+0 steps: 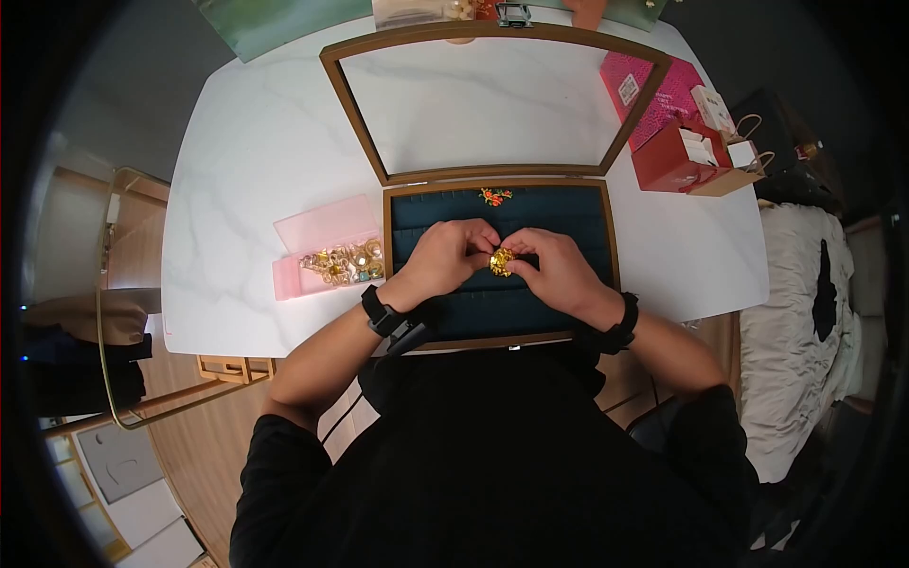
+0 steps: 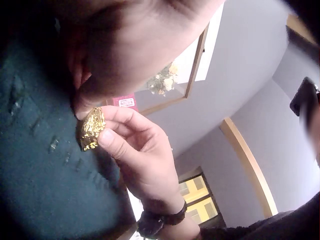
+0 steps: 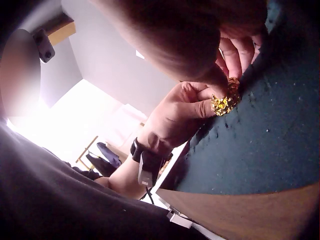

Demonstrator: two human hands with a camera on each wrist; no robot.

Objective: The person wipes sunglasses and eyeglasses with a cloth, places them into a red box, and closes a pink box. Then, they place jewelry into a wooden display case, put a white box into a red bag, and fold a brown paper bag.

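Observation:
Over the dark green padded lining [image 1: 454, 317] of a jewelry box, both hands meet at a shiny gold piece of jewelry [image 1: 502, 261] with a crinkled, foil-like surface. My left hand [image 1: 443, 256] pinches its left edge between thumb and fingers; the left thumb lies along it in the right wrist view, beside the gold piece [image 3: 225, 104]. From the other side my right hand [image 1: 559, 270] holds it, thumb and index finger pinching the edge in the left wrist view. A red and orange floral piece of jewelry [image 1: 495, 197] lies in the box's back row.
The box's wood-framed glass lid [image 1: 374, 118] stands raised behind. Left of the box, an opened pink container [image 1: 287, 280] holds several gold and pearly jewelry pieces [image 1: 341, 265]. A red paper bag [image 1: 663, 161] and a pink box [image 1: 653, 90] stand at the right on the white table [image 1: 246, 161].

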